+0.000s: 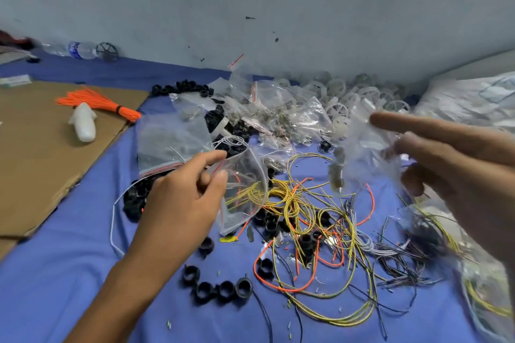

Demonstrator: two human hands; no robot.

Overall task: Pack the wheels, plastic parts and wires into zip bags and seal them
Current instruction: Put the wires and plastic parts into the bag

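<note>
Zip bag is up off the blue sheet, just left of centre, and the left hand has it. Thumb and forefinger are pinched on the open mouth by the red seal strip, the other fingers curled underneath. Inside it is a bunch of yellow wires, hanging towards the bottom corner.

Over on the other side the right hand is raised and heavily blurred. The forefinger is out straight, and a second clear bag is smeared across in front of it. I cannot tell whether those fingers grip it or are spread.

Below both hands is a loose tangle of yellow, orange and grey wire on the sheet. Black plastic rings sit in a short row in front of it.

Further back is a heap of filled bags, and beyond that white wheels are piled against the wall.

Far left, a cardboard sheet carries a tied orange bundle and a white bottle touching it.
</note>
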